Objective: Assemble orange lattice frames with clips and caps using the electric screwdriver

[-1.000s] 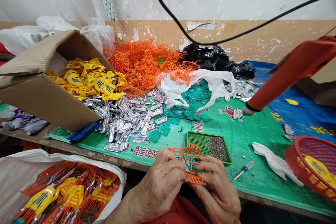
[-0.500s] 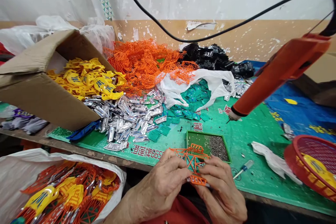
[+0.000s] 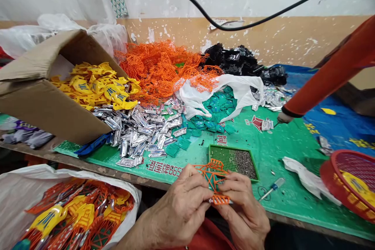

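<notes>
Both hands hold one orange plastic lattice frame (image 3: 215, 177) above the table's front edge. My left hand (image 3: 181, 199) pinches its left side, fingers closed. My right hand (image 3: 244, 205) is closed on its right side. Some teal plastic shows through the lattice, and a silvery edge peeks out under the frame's near end; the fingers hide how these parts join. Just beyond the hands lies a green tray (image 3: 212, 155) with a heap of small dark screws (image 3: 243, 163) in its right part.
An orange power screwdriver (image 3: 328, 70) hangs on the right. A hand screwdriver (image 3: 272, 188) lies near a red basket (image 3: 331, 172). Behind are silver parts (image 3: 140, 133), teal parts (image 3: 219, 103), orange frames (image 3: 164, 68), black parts (image 3: 234, 60) and a carton (image 3: 52, 105) of yellow parts. A sack (image 3: 133, 191) stands front left.
The hanging power screwdriver has swung right and partly out of view. My right hand has shifted slightly left around the orange frame; my left hand has hardly moved.
</notes>
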`<state>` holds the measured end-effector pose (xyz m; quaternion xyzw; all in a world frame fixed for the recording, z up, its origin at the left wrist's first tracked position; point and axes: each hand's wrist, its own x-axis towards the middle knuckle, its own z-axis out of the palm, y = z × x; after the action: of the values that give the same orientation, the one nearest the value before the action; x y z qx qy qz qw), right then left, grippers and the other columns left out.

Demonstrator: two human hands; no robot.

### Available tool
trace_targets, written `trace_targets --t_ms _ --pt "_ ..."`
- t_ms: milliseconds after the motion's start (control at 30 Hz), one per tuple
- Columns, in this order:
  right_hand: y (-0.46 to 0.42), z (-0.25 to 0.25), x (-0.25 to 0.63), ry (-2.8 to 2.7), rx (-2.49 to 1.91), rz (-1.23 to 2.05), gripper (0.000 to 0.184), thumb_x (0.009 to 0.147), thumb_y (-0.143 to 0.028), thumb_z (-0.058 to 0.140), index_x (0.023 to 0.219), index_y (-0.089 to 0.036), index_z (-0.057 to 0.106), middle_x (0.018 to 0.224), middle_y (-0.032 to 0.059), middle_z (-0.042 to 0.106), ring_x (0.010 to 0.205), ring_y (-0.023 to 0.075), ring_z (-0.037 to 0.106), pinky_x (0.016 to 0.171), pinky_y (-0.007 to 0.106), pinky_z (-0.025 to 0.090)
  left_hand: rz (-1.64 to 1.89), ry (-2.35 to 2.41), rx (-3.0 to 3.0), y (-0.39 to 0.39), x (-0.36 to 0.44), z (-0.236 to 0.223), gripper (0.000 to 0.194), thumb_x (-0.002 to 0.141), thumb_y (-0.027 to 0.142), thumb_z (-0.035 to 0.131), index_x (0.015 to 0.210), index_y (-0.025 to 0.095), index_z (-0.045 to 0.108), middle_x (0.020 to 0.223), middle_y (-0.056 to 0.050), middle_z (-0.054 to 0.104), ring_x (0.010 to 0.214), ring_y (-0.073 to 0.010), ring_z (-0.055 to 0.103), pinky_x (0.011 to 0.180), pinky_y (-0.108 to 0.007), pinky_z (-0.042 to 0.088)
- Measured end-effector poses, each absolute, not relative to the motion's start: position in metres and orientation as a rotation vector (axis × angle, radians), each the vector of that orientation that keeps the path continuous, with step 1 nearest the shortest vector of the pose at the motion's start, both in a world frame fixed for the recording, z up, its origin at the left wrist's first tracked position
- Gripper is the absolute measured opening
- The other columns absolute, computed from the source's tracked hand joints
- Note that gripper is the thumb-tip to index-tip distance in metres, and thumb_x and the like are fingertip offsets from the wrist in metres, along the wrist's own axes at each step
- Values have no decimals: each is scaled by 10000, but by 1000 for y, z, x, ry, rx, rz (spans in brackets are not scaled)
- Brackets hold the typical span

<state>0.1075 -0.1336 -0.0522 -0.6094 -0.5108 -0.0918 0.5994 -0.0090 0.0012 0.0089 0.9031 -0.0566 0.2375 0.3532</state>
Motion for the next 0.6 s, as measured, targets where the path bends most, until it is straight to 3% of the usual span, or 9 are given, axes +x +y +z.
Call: trace_targets --t_ms 433,600 --pt "-140 -61 104 -1215 -1480 -382 147 792 -119 655 915 -199 637 825 33 675 906 229 589 908 537 451 643 -144 2287 0 -11 6 250 818 -45 477 948 121 611 790 -56 615 783 -165 500 762 -334 437" --pt "-144 -71 106 -1217 -1492 -313 258 804 -122 638 1054 -184 621 858 51 673 902 230 594 932 552 420 592 -197 2335 2 -11 2 254 804 -43 475 958 94 624 796 -75 610 776 -175 478 758 -347 445"
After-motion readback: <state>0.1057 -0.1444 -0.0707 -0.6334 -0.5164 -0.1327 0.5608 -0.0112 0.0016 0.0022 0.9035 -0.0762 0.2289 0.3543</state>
